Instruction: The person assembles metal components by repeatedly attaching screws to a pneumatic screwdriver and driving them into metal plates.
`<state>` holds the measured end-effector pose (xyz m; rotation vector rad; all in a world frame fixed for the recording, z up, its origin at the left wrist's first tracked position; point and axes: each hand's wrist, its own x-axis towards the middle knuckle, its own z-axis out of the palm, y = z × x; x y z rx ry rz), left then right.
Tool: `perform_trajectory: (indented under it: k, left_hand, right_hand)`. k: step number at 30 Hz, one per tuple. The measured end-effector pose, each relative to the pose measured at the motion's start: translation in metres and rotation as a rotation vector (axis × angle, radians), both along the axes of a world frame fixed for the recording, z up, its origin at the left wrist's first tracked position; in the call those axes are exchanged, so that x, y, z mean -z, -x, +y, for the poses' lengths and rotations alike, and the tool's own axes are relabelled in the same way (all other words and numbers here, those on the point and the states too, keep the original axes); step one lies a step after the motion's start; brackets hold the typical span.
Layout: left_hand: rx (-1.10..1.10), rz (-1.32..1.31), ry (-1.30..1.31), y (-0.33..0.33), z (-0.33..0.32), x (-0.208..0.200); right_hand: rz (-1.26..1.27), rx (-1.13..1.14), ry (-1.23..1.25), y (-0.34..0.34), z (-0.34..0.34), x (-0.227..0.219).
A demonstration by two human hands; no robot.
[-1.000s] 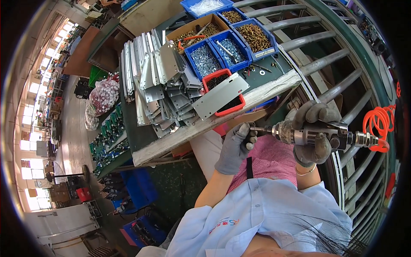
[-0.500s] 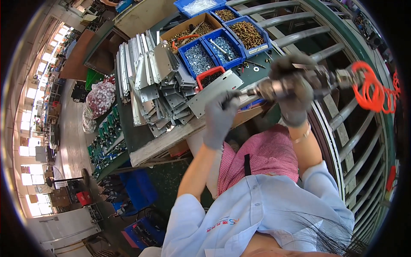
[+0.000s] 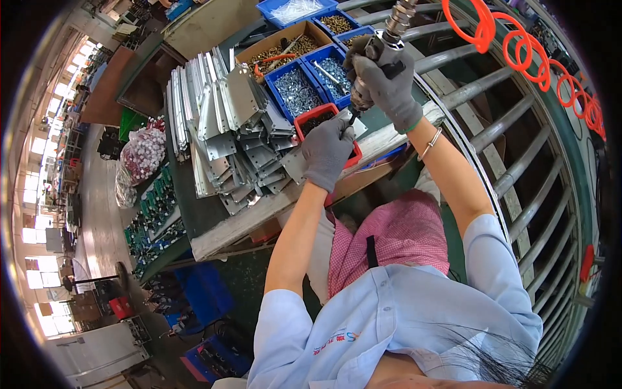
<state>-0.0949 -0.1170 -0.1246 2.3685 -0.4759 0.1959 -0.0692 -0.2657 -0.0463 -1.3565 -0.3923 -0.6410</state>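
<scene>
- Held in the right hand, fingers curled round its barrel: a driver, tilted tip-down over the near edge of the table, just above the red bin.
- Silver-grey, cylindrical and scuffed, with stepped, ringed metal fittings at the top end and a thin dark bit below.
- Close by the bit, the left hand, thumb and fingers bent together; cannot tell whether pinching bit, screw or nothing.
- Over both hands, matte grey gloves; at the right wrist, a slim shiny bracelet.
- Beneath the left hand, partly hidden by it: a flat silver plate and a red bin of smooth plastic, filled with small dark pieces.
- Just beyond, blue bins heaped with bright silver screws, then a cardboard box of brassy parts with an orange-handled tool on top.
- To the left, a leaning stack of thin metal plates, with straight edges and punched holes.
- Along the table, a rough, whitish wooden edge round a dark green top.
- To the right, smooth round grey bars; above them, a glossy orange-red hose in springy coils.
</scene>
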Motion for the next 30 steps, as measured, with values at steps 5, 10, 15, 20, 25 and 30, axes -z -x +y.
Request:
perform_trajectory:
  k: [5,10,15,20,25,30]
  left_hand:
    - [-0.035,-0.035,0.035,-0.001,0.001,0.007]
    - [-0.085,-0.025,0.019,-0.002,0.001,0.006]
    - [-0.051,-0.048,0.017,-0.004,0.0,0.008]
    - [-0.031,-0.066,0.02,-0.002,0.0,0.006]
    - [-0.016,-0.064,0.055,-0.003,0.001,0.008]
    - [-0.036,-0.048,-0.011,-0.004,0.002,0.006]
  right_hand:
    - [0.043,0.027,0.028,-0.004,0.006,-0.004]
    - [0.113,-0.072,0.049,0.013,0.002,-0.01]
    - [-0.03,0.02,0.056,0.004,0.009,-0.004]
    - [-0.022,0.02,0.17,-0.017,0.009,-0.002]
    - [0.048,0.019,0.273,-0.031,0.016,-0.002]
    - [0.032,0.093,0.336,-0.038,0.019,-0.004]
